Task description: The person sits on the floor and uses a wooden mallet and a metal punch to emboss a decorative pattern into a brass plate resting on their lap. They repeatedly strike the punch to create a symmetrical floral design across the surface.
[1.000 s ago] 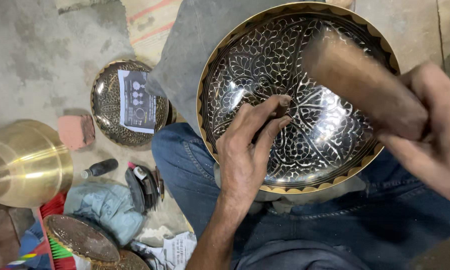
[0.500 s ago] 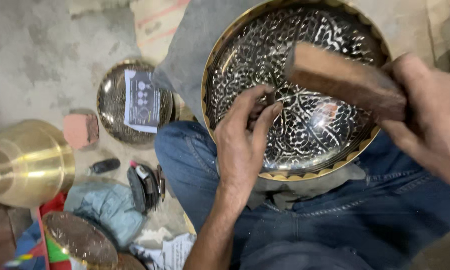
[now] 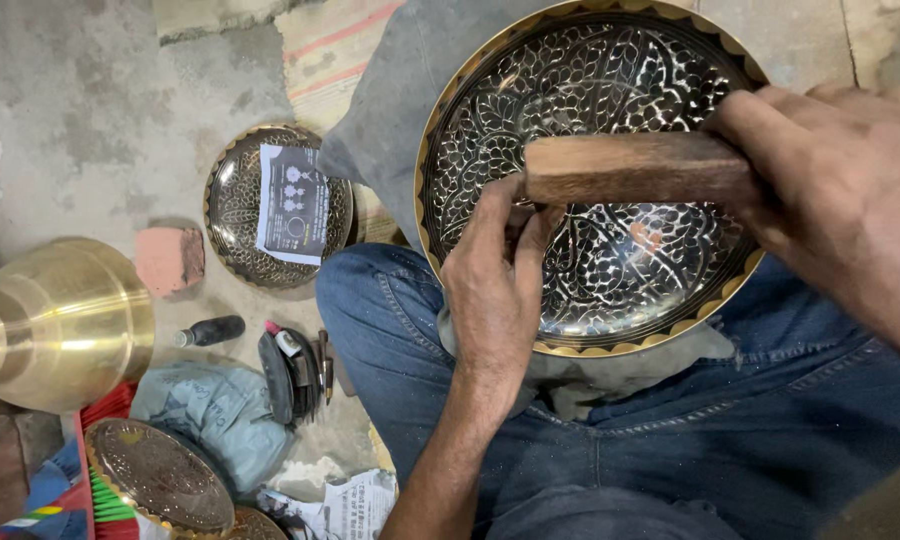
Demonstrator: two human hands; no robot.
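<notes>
Left hand: the left hand [image 3: 495, 290] reaches in from below, fingers bent and pinched on something small inside the bowl; it is too hidden to tell what.
Right hand: the right hand [image 3: 835, 195] comes from the right, wrapped tight around a wooden block [image 3: 630, 168], held flat just above the left fingers.
Bowl: the big dark bowl [image 3: 610, 270] with leaf patterns and a gold rim rests on the lap, on a grey cloth [image 3: 400, 120] over blue jeans [image 3: 670, 450].
Floor: a smaller patterned bowl [image 3: 235, 205] holding a paper, a pink brick [image 3: 170, 258], a shiny gold pot [image 3: 60, 320], a small black bottle [image 3: 210, 330].
</notes>
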